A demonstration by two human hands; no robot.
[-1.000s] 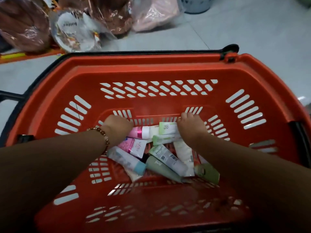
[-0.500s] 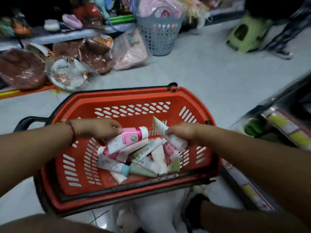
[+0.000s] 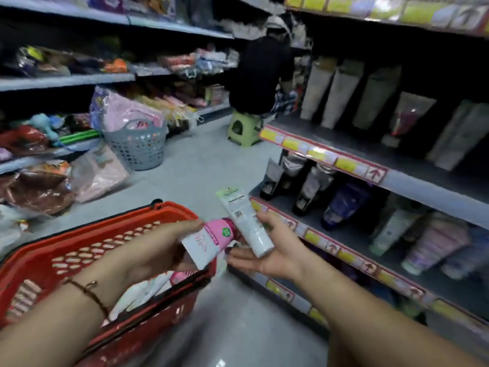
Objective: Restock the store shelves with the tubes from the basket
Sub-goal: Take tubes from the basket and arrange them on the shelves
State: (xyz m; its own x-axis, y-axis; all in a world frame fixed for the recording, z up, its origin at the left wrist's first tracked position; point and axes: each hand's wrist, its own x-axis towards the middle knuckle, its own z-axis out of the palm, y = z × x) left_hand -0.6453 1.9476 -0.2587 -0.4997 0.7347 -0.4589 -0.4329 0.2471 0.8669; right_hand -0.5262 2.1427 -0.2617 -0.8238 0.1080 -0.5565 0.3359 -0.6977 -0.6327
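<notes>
At three o'clock, stocked shelves (image 3: 397, 178); red basket (image 3: 79, 250) at eight; left hand (image 3: 158, 247) grips pink tube (image 3: 211, 239), right hand (image 3: 270, 250), seemingly loosely, holds white tube (image 3: 246, 221)

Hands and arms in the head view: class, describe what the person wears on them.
Both forearms are bare, with no sleeves or gloves in view. The left hand has a thin dark bracelet at its wrist. The right hand shows no jewellery.

Our arms bare to edge of view, no sleeves showing. Our left wrist (image 3: 88, 290) wears thin dark cord bracelet (image 3: 93, 294) with small metal ring. Our right wrist (image 3: 304, 268) unadorned.
</notes>
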